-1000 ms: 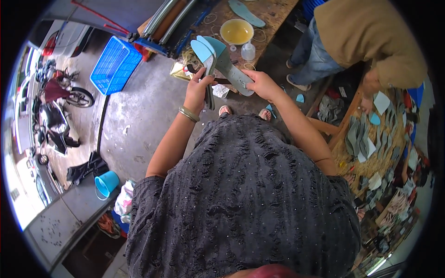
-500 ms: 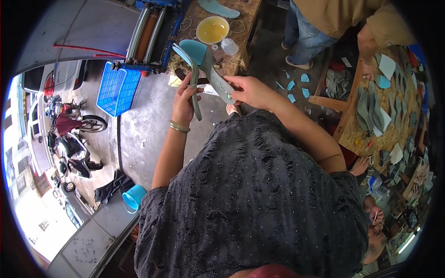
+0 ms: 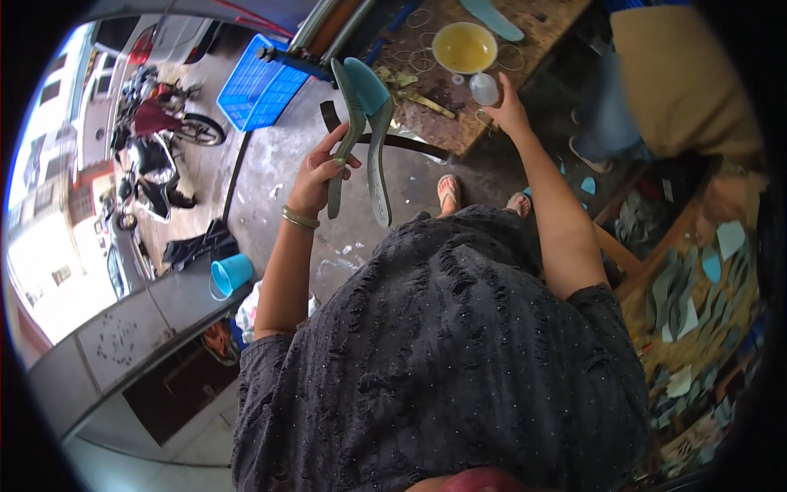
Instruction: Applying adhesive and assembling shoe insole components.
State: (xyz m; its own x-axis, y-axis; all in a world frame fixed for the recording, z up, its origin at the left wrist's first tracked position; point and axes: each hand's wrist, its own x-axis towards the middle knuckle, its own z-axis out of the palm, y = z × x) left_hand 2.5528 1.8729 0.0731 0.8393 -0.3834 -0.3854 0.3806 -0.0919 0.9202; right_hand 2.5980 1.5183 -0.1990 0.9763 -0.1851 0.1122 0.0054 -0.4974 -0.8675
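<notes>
Insoles of curved grey-and-blue sheet (image 3: 377, 156), pinched by left hand (image 3: 314, 176), need steadying; translucent plastic bottle (image 3: 484, 89) beside spread right hand (image 3: 510, 113).

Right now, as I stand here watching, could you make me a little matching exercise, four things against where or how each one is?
Things:
1. Blue-and-grey insoles
2. Translucent bottle
3. White bowl
4. Bucket

Places and states:
A. On the wooden workbench, with yellow liquid inside
B. Light blue, well apart from both hands
C. Held in the left hand
D. Right at the fingers of the right hand

Right pairs: 1-C, 2-D, 3-A, 4-B.
</notes>
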